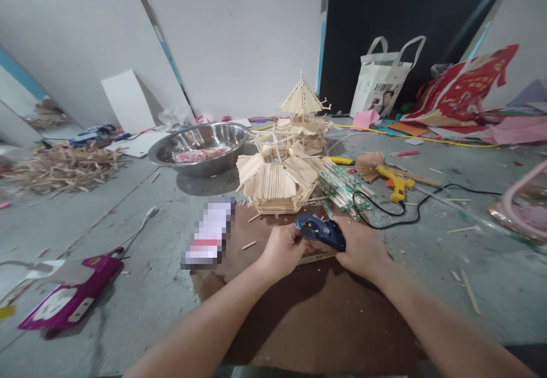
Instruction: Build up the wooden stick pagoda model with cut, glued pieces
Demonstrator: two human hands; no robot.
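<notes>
My right hand (362, 248) grips a dark blue cutting tool (321, 231) over a brown board (307, 315). My left hand (282, 250) is closed beside the tool's front end, fingers pinched on something I cannot make out. A thin wooden stick (317, 259) lies under both hands. Just beyond them stands a pagoda model (284, 158) built of wooden sticks, with a bundle of wrapped sticks (342, 187) leaning at its right.
A steel bowl (200, 147) sits behind left. A yellow glue gun (395, 182) with a black cable (410, 210) lies at right. A stick pile (64, 167) is far left, a purple packet (70, 298) near left. Bags and coloured paper (461, 98) crowd the back right.
</notes>
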